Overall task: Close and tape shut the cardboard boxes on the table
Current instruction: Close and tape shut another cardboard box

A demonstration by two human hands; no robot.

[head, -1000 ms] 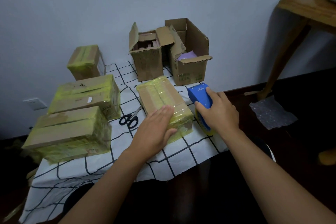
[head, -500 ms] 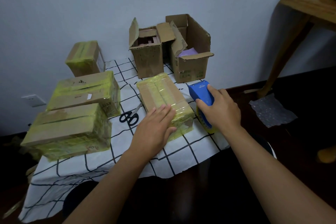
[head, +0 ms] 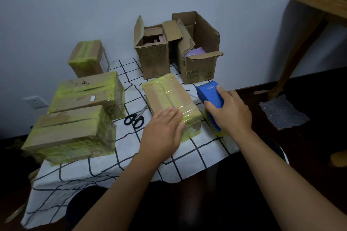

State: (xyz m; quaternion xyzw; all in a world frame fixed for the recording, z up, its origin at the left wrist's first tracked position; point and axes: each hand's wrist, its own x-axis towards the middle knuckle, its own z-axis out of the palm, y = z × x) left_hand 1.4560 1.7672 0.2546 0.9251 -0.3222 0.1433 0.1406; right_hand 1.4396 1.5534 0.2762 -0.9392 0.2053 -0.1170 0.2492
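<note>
A flat cardboard box wrapped in yellowish tape [head: 169, 95] lies in the middle of the checked cloth [head: 189, 148]. My left hand [head: 163, 133] presses flat on its near end, fingers straight. My right hand [head: 230, 112] grips a blue tape dispenser [head: 210, 93] with a yellow tape roll, just right of that box. Two open boxes stand at the back: a tall one [head: 154, 58] with flaps up and a wider one [head: 201, 63] holding something purple.
Three taped boxes sit on the left: a small one [head: 88, 58] at the back, two larger ones [head: 86, 93] [head: 71, 133] nearer. Black scissors [head: 134, 119] lie between them and the middle box. A wooden table leg [head: 293, 58] and bubble wrap [head: 283, 112] are at right.
Almost nothing moved. Both hands stay where they were, the left on the taped box and the right on the dispenser; only my view shifted slightly.
</note>
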